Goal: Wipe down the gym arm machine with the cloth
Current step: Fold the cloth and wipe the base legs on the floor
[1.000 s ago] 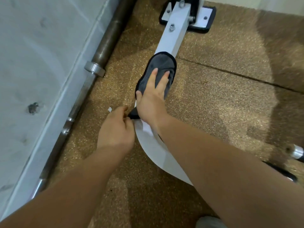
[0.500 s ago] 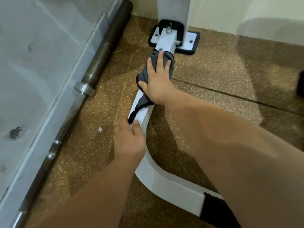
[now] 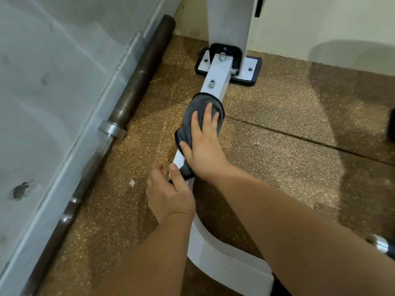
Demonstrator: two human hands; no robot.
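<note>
Head camera looking down, and the right hand [image 3: 205, 146] is flat on the grey cloth [image 3: 195, 107], fingers [image 3: 208, 113] straight and slightly spread, pressing it onto the white bar of the arm machine [image 3: 218, 80]. The cloth drapes over the top of the bar. Its rounded front edge is just ahead of those fingertips, and its tail runs back under the palm. Right behind that wrist sits the left hand [image 3: 168, 195], thumb and curled fingers pinching the cloth's tail end at the bar's left edge. Ahead of the right fingers there's bare bar with a bolt [image 3: 212, 83], then the black-edged foot plate [image 3: 254, 70] on the speckled rubber floor [image 3: 277, 157]. Well off to the left of both hands, a barbell [image 3: 136, 82] lies along the foot of the grey wall [image 3: 53, 82]. Just left of the left fingers, a small white scrap [image 3: 132, 183] is on the floor. Behind the left wrist, the bar curves off to the right.
</note>
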